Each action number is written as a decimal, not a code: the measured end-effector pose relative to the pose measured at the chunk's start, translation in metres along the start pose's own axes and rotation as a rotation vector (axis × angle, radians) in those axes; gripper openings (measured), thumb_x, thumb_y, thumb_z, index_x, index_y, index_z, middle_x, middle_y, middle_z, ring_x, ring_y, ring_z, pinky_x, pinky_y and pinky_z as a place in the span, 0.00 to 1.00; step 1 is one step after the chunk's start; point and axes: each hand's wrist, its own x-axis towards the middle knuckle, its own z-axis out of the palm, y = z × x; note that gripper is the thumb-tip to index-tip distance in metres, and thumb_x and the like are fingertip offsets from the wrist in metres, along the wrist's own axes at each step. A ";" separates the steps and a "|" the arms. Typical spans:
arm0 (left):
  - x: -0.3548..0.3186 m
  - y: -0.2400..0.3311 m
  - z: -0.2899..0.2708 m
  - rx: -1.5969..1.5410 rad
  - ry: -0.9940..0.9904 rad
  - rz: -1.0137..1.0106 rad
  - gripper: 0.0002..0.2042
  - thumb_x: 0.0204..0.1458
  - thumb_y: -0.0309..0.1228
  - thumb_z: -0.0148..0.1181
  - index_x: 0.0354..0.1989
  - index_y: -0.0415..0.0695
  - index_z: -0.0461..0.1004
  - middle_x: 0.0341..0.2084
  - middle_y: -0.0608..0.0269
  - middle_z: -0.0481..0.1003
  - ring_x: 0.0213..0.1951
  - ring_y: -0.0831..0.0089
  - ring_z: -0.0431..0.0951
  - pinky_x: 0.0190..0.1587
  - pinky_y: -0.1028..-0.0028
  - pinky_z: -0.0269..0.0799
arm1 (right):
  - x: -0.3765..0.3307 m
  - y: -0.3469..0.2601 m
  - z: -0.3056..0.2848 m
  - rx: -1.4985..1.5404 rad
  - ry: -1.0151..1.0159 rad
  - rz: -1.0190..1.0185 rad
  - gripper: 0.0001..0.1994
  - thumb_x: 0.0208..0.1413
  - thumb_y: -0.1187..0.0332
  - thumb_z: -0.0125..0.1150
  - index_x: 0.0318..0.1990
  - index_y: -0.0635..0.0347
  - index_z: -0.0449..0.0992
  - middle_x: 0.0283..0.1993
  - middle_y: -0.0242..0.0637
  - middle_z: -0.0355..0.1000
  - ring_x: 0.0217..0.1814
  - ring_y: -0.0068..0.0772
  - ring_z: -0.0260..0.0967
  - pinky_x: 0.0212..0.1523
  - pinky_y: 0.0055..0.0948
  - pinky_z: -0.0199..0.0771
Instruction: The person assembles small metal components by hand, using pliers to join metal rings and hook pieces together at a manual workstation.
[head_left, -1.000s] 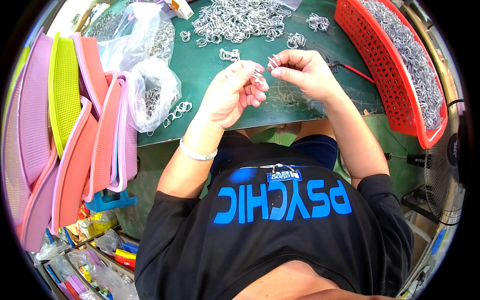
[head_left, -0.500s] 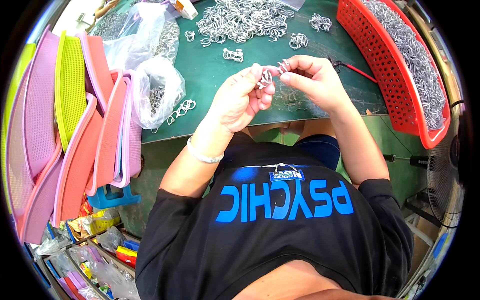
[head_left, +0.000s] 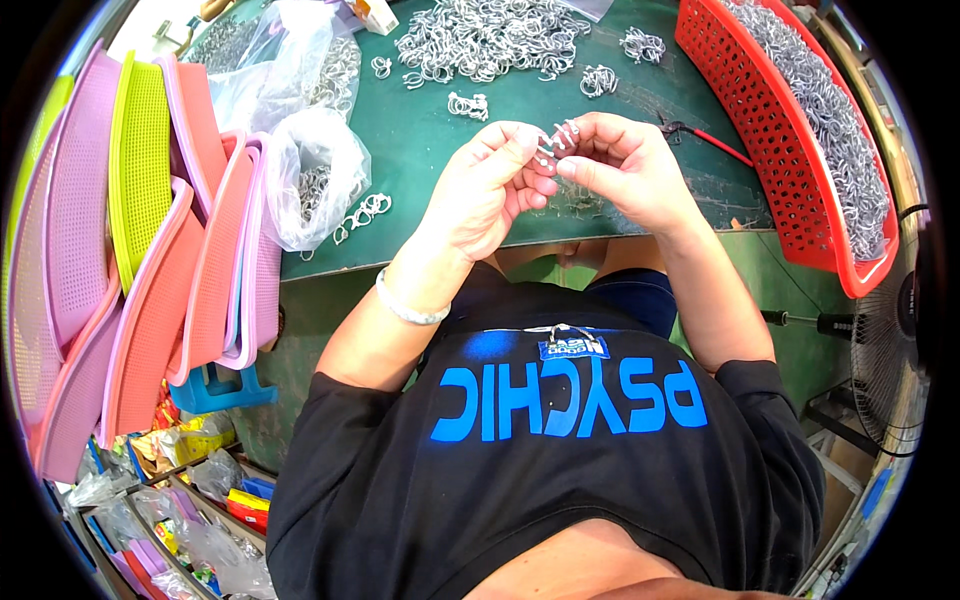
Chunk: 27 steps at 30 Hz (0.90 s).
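Over the near edge of the green table (head_left: 420, 150), my left hand (head_left: 490, 185) and my right hand (head_left: 620, 165) meet fingertip to fingertip. Between them they pinch a small bunch of silver metal clips (head_left: 558, 138). A large loose pile of the same clips (head_left: 490, 35) lies at the far side of the table. Smaller linked bunches (head_left: 468, 104) rest between the pile and my hands. I wear a thin bracelet on my left wrist.
A red perforated basket (head_left: 760, 110) full of clips stands at the right. Clear plastic bags of clips (head_left: 315, 175) sit at the table's left. Pink and yellow-green trays (head_left: 130, 230) lean stacked at far left. A fan (head_left: 885, 350) stands lower right.
Both hands have shifted slightly nearer to me, with the clip bunch turned between the fingertips. The view sits a little lower over the table.
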 end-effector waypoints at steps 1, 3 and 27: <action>0.000 0.000 0.000 0.004 -0.009 0.005 0.10 0.54 0.35 0.50 0.35 0.40 0.66 0.26 0.66 0.71 0.25 0.79 0.72 0.26 0.82 0.69 | 0.000 0.000 0.000 -0.001 -0.001 0.000 0.10 0.47 0.76 0.59 0.39 0.68 0.71 0.33 0.32 0.71 0.34 0.16 0.67 0.38 0.17 0.68; -0.001 0.000 0.001 0.009 -0.005 0.005 0.09 0.54 0.35 0.49 0.35 0.41 0.67 0.26 0.66 0.71 0.25 0.79 0.72 0.26 0.82 0.69 | -0.001 -0.002 0.001 0.005 -0.001 0.004 0.10 0.47 0.76 0.59 0.38 0.68 0.71 0.33 0.32 0.71 0.34 0.16 0.67 0.38 0.17 0.68; 0.000 0.002 0.003 0.000 0.048 0.040 0.07 0.52 0.28 0.53 0.37 0.42 0.66 0.29 0.60 0.73 0.30 0.73 0.75 0.35 0.77 0.73 | -0.002 -0.018 -0.016 -0.176 0.213 -0.051 0.08 0.48 0.74 0.58 0.36 0.67 0.73 0.32 0.29 0.71 0.34 0.15 0.65 0.37 0.16 0.66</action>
